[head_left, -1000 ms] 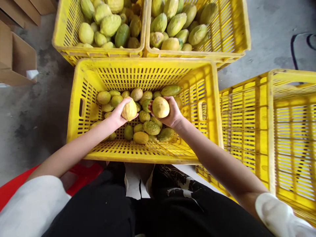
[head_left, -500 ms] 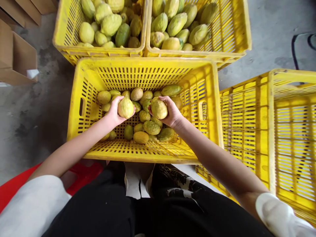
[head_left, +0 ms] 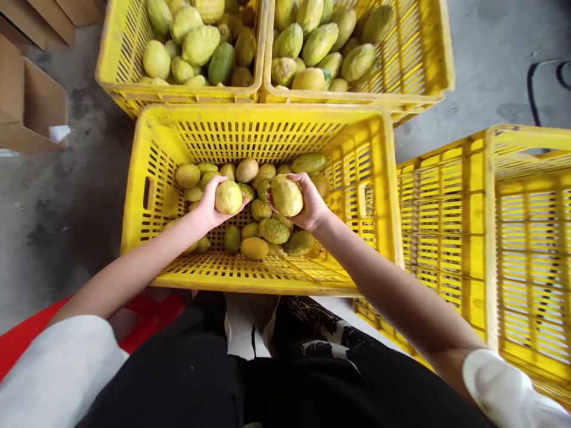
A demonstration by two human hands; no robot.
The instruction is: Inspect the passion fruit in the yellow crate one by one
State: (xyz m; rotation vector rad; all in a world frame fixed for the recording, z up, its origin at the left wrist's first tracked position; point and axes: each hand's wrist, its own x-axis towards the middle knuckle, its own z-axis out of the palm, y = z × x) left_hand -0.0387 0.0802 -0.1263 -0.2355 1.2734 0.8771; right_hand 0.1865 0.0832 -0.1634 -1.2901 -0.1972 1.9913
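Observation:
My left hand [head_left: 209,205] is wrapped around a round yellow-green fruit [head_left: 228,197], its fingertips showing past the far side. Another yellow fruit [head_left: 286,195], slightly larger and bumpy, sits in my right hand [head_left: 311,206], with the thumb over its top. The exact kind of fruit is not certain. Both are held apart over a yellow plastic crate [head_left: 259,284] with slotted walls. Loose fruits such as a ribbed green one [head_left: 273,230] and an orange-yellow one [head_left: 254,248] lie on its floor. My hands and forearms hide some of them.
Two yellow crates stand beyond, the left [head_left: 120,56] and the right [head_left: 428,56] both holding larger green-yellow fruits. Another yellow crate [head_left: 479,249] is at the right. Cardboard boxes [head_left: 44,98] are at the upper left, and a red plastic piece [head_left: 154,318] is by my left leg.
My left hand has shifted slightly right with its fruit. The fruit in my right hand has turned a little in the grip. The crates and loose fruits look the same.

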